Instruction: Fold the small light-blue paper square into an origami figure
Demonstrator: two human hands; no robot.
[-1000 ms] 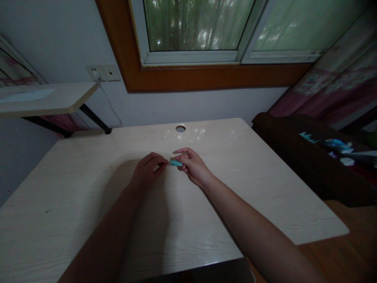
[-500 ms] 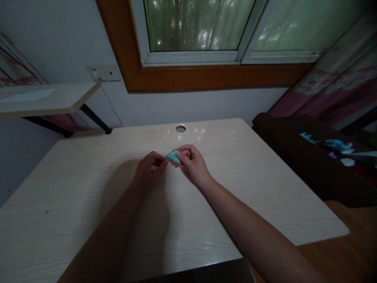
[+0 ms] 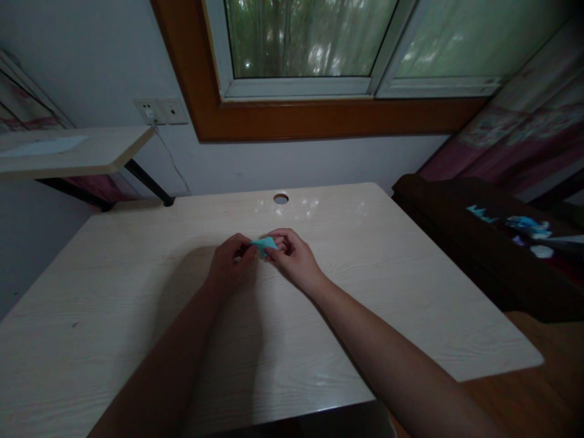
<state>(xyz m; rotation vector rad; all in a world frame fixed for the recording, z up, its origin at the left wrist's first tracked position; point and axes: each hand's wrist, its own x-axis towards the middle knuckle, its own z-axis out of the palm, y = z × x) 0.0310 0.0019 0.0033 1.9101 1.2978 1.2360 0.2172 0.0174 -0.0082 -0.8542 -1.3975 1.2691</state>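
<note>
A small light-blue folded piece of paper is held between both my hands just above the pale wooden desk. My left hand pinches its left end with curled fingers. My right hand pinches its right side, thumb and fingers pressed together around it. Much of the paper is hidden by the fingertips.
A round cable hole sits near the desk's far edge. A raised shelf stands at the back left under wall sockets. A dark wooden piece of furniture with small items lies to the right. A window is ahead.
The blue paper has turned from flat and narrow to a wider face, and both hands have drawn closer together around it.
</note>
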